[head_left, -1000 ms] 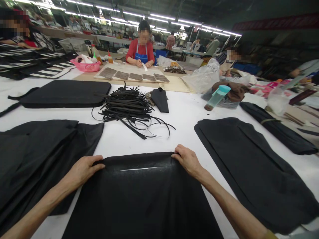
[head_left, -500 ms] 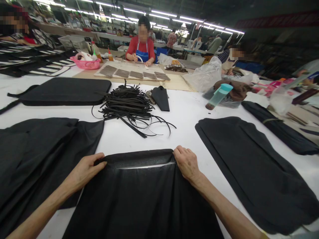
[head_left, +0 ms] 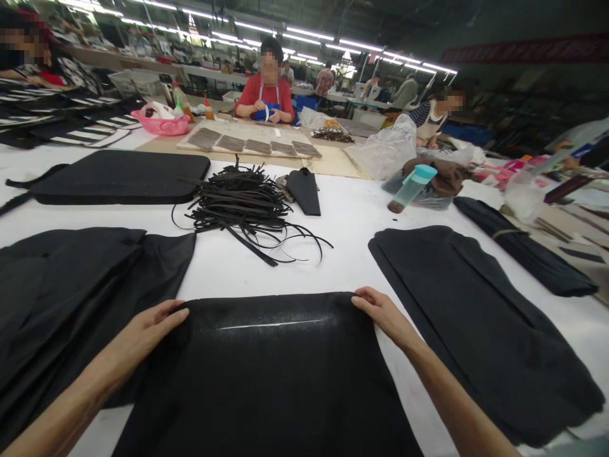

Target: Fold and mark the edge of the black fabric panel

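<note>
A large black fabric panel (head_left: pixel 271 374) with a thin pale slit near its far edge lies flat on the white table (head_left: pixel 352 222) in front of me. My left hand (head_left: pixel 143 333) rests at the panel's far left corner, fingers stretched along the edge. My right hand (head_left: pixel 385 314) is at the far right corner, fingers curled over the edge and gripping it. Both forearms run along the panel's sides.
Stacks of black fabric lie at the left (head_left: pixel 71 298) and right (head_left: pixel 476 317). Beyond are a tangle of black strips (head_left: pixel 242 203), a black pad (head_left: pixel 118 176), a dark pointed piece (head_left: pixel 303 190) and a teal-capped bottle (head_left: pixel 409 187). A person in red (head_left: pixel 266 92) works at the far table.
Half a second ago the far edge was bunched and lifted between my hands. Both hands have moved outward to the corners, and the panel lies stretched flat and wider.
</note>
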The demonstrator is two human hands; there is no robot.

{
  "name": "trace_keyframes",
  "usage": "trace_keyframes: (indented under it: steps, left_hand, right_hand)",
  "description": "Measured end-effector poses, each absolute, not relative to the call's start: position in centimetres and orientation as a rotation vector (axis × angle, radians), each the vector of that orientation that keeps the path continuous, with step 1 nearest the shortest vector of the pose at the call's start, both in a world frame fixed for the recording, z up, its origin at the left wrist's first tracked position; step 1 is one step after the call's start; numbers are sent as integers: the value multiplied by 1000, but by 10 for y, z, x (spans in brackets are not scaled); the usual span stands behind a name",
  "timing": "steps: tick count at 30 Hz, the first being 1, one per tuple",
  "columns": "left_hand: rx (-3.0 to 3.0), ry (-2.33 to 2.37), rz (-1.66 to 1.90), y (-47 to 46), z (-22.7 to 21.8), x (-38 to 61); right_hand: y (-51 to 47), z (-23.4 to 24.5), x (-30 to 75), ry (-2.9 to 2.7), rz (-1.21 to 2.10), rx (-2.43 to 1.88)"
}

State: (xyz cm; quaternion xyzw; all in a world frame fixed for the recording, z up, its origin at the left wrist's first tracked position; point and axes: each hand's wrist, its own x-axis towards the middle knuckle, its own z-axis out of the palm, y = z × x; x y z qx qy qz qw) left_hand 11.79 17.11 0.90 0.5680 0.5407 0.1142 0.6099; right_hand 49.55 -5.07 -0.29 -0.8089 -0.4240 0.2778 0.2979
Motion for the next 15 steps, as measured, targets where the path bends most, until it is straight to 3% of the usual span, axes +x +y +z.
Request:
trace_keyframes:
  steps: [7,15]
  left_hand:
    - [1160,1174,86,156,7,111]
    - [1129,1193,241,151,6,124]
  right_hand:
    - [-54,4,483,-989,1017,-2020]
    - [-34,-14,480,-883,702,-2173]
